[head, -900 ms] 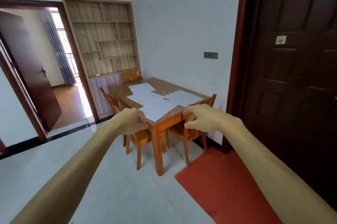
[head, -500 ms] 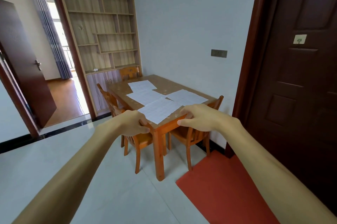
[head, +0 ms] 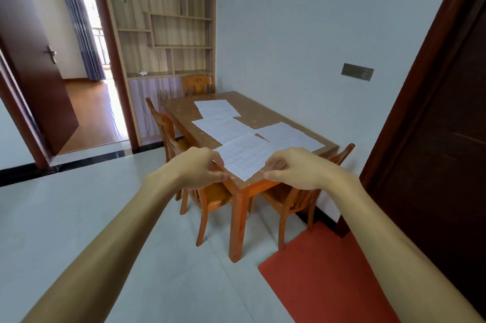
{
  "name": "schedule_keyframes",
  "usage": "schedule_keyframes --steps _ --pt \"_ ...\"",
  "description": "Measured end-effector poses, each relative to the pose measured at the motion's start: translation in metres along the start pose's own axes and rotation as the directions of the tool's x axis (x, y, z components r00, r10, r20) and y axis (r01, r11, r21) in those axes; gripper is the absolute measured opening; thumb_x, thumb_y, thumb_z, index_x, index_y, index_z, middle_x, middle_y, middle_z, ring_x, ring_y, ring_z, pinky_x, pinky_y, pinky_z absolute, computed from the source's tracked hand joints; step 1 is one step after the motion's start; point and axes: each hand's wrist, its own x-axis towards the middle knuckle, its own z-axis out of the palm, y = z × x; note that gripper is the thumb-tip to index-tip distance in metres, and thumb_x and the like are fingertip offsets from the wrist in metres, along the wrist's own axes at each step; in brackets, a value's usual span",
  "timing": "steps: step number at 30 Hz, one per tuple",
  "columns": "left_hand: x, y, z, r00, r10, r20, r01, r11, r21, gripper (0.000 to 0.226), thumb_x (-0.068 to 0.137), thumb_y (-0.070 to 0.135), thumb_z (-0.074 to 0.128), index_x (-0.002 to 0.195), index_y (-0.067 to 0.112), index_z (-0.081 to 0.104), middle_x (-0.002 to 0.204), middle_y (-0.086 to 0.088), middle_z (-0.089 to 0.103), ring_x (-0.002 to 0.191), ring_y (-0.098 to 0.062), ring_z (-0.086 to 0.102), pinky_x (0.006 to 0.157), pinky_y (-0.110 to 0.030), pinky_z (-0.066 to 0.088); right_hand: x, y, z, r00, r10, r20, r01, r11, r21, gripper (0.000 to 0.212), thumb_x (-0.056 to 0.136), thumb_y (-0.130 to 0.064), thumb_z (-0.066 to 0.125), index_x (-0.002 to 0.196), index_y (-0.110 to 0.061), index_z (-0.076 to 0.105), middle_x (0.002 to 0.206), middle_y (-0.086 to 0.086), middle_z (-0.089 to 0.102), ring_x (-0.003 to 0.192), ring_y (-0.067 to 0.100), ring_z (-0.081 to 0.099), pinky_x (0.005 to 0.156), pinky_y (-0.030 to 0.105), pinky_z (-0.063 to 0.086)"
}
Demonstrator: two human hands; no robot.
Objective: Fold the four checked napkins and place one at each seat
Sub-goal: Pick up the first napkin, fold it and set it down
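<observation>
Four napkins flat on table (head: 265, 115); nearest napkin (head: 248, 155) at front corner, left hand (head: 202, 168) and right hand (head: 294, 168) pinching its edges. Best to lift evenly, match corners, then crease.

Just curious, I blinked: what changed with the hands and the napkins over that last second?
Both hands closed in: the left hand and right hand now pinch the nearest checked napkin by its near corners. The other three napkins stayed flat on the table.

Both arms reach forward; left hand (head: 201, 169) and right hand (head: 294, 167) curled, fingertips pinched.
</observation>
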Motion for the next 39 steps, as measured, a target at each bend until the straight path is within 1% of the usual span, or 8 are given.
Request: schedule_keyframes --steps 7,12,15,18,21,26,32,39 --pt "0.089 -0.055 0.013 0.998 -0.061 0.001 0.060 0.995 -0.083 0.047 0.095 0.046 0.063 0.135 0.024 0.055 0.136 -0.002 0.062 0.115 -0.021 0.066 0.093 -0.036 0.058 0.105 0.029 0.010 0.997 0.017 0.082 -0.019 1.000 0.018 0.062 0.077 -0.066 0.067 0.130 -0.034 0.059 0.119 -0.012 0.066 0.108 0.011 0.062 0.098 0.036 0.051" --pt "0.174 -0.077 0.012 0.994 -0.100 0.034 0.100 0.995 -0.005 0.044 0.096 0.042 0.063 0.134 0.020 0.057 0.134 -0.002 0.064 0.112 -0.020 0.067 0.091 -0.032 0.058 0.197 0.067 0.001 0.997 -0.003 0.071 -0.006 0.993 0.117 0.056 0.080 -0.061 0.069 0.129 -0.034 0.059 0.118 -0.012 0.066 0.109 0.012 0.062 0.098 0.036 0.052" --pt "0.231 -0.083 0.002 0.991 -0.122 0.049 0.120 0.992 0.031 0.042 0.097 0.039 0.063 0.131 0.017 0.059 0.132 -0.004 0.065 0.111 -0.021 0.068 0.092 -0.035 0.059 0.254 0.092 -0.009 0.998 -0.010 0.063 0.000 0.987 0.163 0.054 0.081 -0.060 0.068 0.128 -0.034 0.058 0.116 -0.012 0.065 0.108 0.011 0.062 0.092 0.032 0.054" --pt "0.284 -0.088 -0.005 0.989 -0.138 0.045 0.136 0.990 0.048 0.039 0.096 0.038 0.064 0.127 0.015 0.062 0.127 -0.005 0.067 0.107 -0.022 0.069 0.089 -0.034 0.060 0.304 0.116 -0.021 0.998 -0.026 0.063 0.013 0.981 0.193 0.054 0.084 -0.056 0.069 0.131 -0.033 0.057 0.116 -0.010 0.064 0.110 0.011 0.061 0.094 0.030 0.051" --pt "0.328 -0.094 -0.005 0.992 -0.119 0.041 0.116 0.992 0.058 0.037 0.097 0.036 0.063 0.128 0.016 0.062 0.128 -0.002 0.067 0.108 -0.020 0.068 0.085 -0.027 0.058 0.347 0.137 -0.027 0.998 -0.032 0.055 0.020 0.978 0.208 0.053 0.086 -0.052 0.069 0.133 -0.030 0.056 0.120 -0.008 0.063 0.110 0.011 0.060 0.093 0.027 0.050" --pt "0.390 -0.119 0.004 0.992 -0.098 0.083 0.094 0.994 0.047 0.038 0.095 0.037 0.065 0.129 0.019 0.064 0.125 0.001 0.070 0.102 -0.016 0.070 0.087 -0.033 0.061 0.407 0.162 -0.025 0.997 -0.032 0.076 0.013 0.973 0.229 0.053 0.089 -0.047 0.068 0.136 -0.026 0.054 0.126 -0.005 0.061 0.114 0.012 0.059 0.097 0.030 0.049" --pt "0.453 -0.154 0.013 0.989 -0.070 0.132 0.065 0.997 0.041 0.034 0.095 0.034 0.066 0.126 0.020 0.063 0.126 0.001 0.066 0.104 -0.016 0.068 0.087 -0.030 0.060 0.476 0.175 -0.018 0.994 0.004 0.106 -0.025 0.979 0.202 0.053 0.090 -0.045 0.067 0.136 -0.024 0.055 0.127 -0.003 0.062 0.114 0.014 0.059 0.099 0.031 0.049" --pt "0.534 -0.221 0.013 0.984 0.005 0.180 -0.010 0.999 0.030 0.033 0.095 0.040 0.065 0.124 0.025 0.063 0.117 0.004 0.071 0.095 -0.011 0.068 0.084 -0.030 0.060 0.554 0.172 -0.007 0.991 0.095 0.096 -0.110 0.981 0.161 0.052 0.089 -0.048 0.067 0.134 -0.026 0.055 0.124 -0.006 0.062 0.114 0.013 0.059 0.102 0.034 0.049"
